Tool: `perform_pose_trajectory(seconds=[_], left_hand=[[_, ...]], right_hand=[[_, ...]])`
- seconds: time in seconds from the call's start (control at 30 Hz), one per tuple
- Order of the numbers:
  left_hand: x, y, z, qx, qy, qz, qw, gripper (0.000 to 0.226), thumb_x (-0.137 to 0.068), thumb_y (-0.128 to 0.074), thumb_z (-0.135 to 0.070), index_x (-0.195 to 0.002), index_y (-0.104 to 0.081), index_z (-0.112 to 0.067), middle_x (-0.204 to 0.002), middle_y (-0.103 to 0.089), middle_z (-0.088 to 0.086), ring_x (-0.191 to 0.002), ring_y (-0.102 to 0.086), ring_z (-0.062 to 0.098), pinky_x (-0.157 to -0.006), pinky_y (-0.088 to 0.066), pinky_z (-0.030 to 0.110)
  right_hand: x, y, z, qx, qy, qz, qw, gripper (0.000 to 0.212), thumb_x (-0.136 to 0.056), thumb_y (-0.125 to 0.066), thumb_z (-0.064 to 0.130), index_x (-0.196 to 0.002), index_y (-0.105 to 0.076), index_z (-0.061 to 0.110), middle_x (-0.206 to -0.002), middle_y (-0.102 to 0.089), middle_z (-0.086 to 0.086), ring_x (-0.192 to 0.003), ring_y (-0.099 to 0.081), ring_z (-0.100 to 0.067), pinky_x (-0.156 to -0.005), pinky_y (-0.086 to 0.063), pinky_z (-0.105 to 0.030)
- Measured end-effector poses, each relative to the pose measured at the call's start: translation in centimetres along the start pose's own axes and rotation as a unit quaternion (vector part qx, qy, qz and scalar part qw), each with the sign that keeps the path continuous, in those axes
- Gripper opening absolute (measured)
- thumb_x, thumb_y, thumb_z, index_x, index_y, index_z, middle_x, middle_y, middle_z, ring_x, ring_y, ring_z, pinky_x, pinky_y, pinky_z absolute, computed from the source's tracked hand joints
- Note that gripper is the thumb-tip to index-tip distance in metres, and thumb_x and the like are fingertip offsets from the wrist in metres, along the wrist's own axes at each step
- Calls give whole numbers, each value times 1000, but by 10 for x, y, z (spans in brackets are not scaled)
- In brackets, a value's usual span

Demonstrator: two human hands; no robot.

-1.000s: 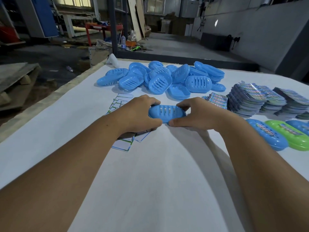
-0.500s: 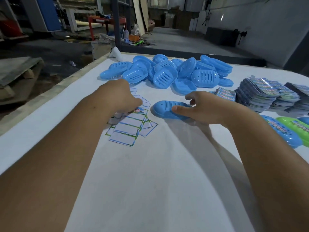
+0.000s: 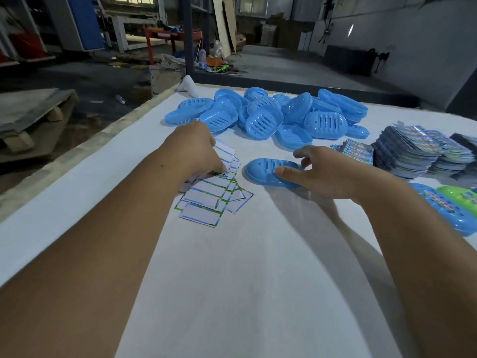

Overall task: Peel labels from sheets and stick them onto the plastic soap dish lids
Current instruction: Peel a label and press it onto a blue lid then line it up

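Observation:
A blue plastic soap dish lid [image 3: 263, 169] with slots lies dome up on the white table [image 3: 258, 280], and no label shows on it. My right hand [image 3: 325, 174] holds its right end, with the thumb along the near side and the fingers curled over the far side. My left hand [image 3: 198, 148] is on a loose pile of white label sheets [image 3: 206, 202] just left of the lid. Its bent fingertips pinch at the top sheet and hide what is under them.
A heap of blue lids [image 3: 263, 120] fills the far middle of the table. Stacks of printed label sheets [image 3: 418, 151] stand at the right, with a smaller stack [image 3: 357, 149] beside them. A labelled blue lid [image 3: 449, 210] and a green one [image 3: 462, 197] lie at the right edge. The table's left edge [image 3: 77, 161] drops to the floor.
My left hand let go of the lid and moved left onto the pile of sheets. My right hand stayed on the lid, and its index finger has lifted a little.

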State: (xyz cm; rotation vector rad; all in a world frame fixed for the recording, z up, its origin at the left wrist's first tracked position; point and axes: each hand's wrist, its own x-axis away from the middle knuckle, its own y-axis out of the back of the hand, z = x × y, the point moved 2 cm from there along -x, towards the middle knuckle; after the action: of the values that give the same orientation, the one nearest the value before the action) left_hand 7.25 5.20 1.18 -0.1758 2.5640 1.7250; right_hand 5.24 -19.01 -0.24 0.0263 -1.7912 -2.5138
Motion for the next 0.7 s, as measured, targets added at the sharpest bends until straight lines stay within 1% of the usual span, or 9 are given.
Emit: perform_pose_trajectory(seconds=[0.07,0.13,0.23,0.3,0.37,0.43,0.53,0.63,0.7], left_hand=[[-2,0,1,26,2,-21,999,52,-73,-87,-28,-118,-63,-19,-86,-53,-9,-75,-51,12,-52,-33,25],[-4,0,2,79,8,-35,996,50,-77,-83,-21,-121,-59,-22,-85,-48,-10,-83,-54,14,-52,-32,24],[-7,1,2,229,12,-44,972,38,-77,-82,-23,-110,-65,-27,-97,-65,-5,-87,-65,13,-62,-45,25],[-6,1,-2,338,5,-51,940,23,-78,-82,-26,-97,-68,-30,-87,-72,-6,-76,-69,5,-66,-51,23],[-4,0,-8,417,2,-44,908,19,-79,-83,-28,-93,-70,-25,-77,-73,-7,-68,-66,4,-67,-54,23],[-2,-4,-16,469,-10,-16,883,16,-79,-83,-25,-88,-70,-20,-69,-73,-6,-63,-65,6,-67,-55,26],[3,-12,-25,483,-42,29,874,14,-82,-81,-20,-82,-68,-19,-65,-73,-6,-58,-67,4,-64,-54,23],[6,-13,-27,470,-47,31,881,15,-83,-80,-21,-93,-68,-21,-69,-75,-7,-62,-71,4,-62,-53,23],[7,-11,-27,468,-45,28,882,18,-85,-76,-21,-101,-68,-25,-73,-76,-7,-68,-73,5,-63,-52,24]], right_hand=[[0,0,0,-4,-3,2,1000,87,-84,-54,77,-150,-42,23,-146,-53,-1,-124,-55,-26,-91,-41,-35],[1,0,0,-21,-7,-8,1000,85,-84,-55,76,-150,-42,24,-145,-53,-1,-123,-55,-25,-89,-40,-34],[4,4,3,-52,-1,-72,996,78,-87,-60,69,-147,-46,22,-144,-54,-3,-123,-56,-26,-89,-40,-33],[6,8,7,-74,9,-149,986,66,-90,-62,63,-142,-54,23,-140,-58,-2,-122,-56,-25,-91,-41,-33],[9,10,14,-138,24,-208,968,51,-91,-65,56,-133,-61,25,-127,-63,3,-114,-59,-19,-91,-45,-32],[11,7,23,-250,46,-193,948,43,-91,-69,49,-126,-64,25,-109,-69,9,-96,-66,-11,-83,-54,-33],[12,-2,34,-346,65,-122,928,37,-90,-76,34,-123,-65,22,-85,-76,7,-70,-68,-3,-73,-58,-29],[9,-5,34,-379,71,-122,915,29,-91,-75,17,-119,-67,15,-71,-75,8,-58,-64,1,-61,-55,-17],[7,-3,31,-398,65,-133,906,22,-92,-74,15,-113,-66,16,-65,-72,12,-54,-63,2,-54,-49,-12]])
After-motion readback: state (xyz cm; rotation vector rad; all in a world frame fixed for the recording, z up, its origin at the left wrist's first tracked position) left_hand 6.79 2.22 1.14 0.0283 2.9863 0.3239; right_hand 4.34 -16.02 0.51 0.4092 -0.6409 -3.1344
